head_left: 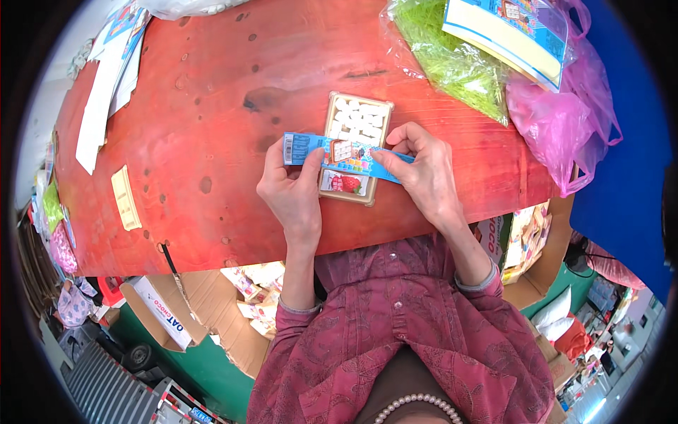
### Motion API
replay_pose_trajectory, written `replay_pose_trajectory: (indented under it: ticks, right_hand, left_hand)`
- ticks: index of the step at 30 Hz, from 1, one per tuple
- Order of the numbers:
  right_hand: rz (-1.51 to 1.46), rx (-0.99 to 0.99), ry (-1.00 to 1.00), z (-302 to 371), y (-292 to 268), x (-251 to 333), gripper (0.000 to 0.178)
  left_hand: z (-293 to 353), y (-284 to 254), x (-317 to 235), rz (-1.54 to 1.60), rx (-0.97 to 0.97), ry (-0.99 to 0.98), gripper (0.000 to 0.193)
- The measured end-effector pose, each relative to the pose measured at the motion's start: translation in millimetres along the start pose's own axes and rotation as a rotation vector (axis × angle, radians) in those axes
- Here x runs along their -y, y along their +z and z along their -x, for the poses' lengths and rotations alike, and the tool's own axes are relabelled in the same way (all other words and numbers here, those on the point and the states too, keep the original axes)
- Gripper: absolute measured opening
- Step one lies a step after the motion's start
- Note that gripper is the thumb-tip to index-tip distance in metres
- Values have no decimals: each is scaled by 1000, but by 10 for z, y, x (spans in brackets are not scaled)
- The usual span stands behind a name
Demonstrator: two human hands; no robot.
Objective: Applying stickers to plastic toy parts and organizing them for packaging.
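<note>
A blue printed paper sleeve (pixel 346 156) stretches crosswise over a small beige tray (pixel 384 120) on the red table. My left hand (pixel 292 185) pinches the sleeve's left end, thumb on top. At its right end, my right hand (pixel 425 169) holds the strip between thumb and fingers. White tooth-shaped pieces (pixel 357 119) fill the far part of the tray. In the near part lies a small packet (pixel 344 183) with a strawberry picture. The sleeve hides the tray's middle.
The red table (pixel 212 85) carries a beige lid-like piece (pixel 126 198) and printed sheets (pixel 106 99) at left. Green shredded filler in a clear bag (pixel 452 63), blue printed cards (pixel 508 35) and a pink plastic bag (pixel 558 127) lie at far right. Open cartons (pixel 226 311) stand below the near edge.
</note>
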State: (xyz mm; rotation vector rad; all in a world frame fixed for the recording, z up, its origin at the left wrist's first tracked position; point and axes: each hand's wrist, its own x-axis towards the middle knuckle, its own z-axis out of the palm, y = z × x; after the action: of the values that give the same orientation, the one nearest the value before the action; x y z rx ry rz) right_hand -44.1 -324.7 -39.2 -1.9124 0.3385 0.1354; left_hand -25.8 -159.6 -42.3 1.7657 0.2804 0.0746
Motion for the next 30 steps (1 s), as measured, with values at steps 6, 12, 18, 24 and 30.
replay_pose_trajectory:
  ticks: [6,12,18,24,30]
  right_hand:
    - [73,46,-8,-27,-25,41,21]
    - [134,154,-102,208,115,141,22]
    - [195,326,-210,534,490,114,23]
    - [216,467,-342,618,700,220,22]
    - [227,479,-360,598,707,198,24]
  left_hand:
    - [11,-12,-26,-115,-7,14,29]
    - [324,-287,-44,-199,-118,-63,40]
    - [904,-735,14,-97,-322,-241,44]
    - [1238,-919,148,-69,-522,-201,47]
    - [1304,-1196,575,659,-324,-614,28]
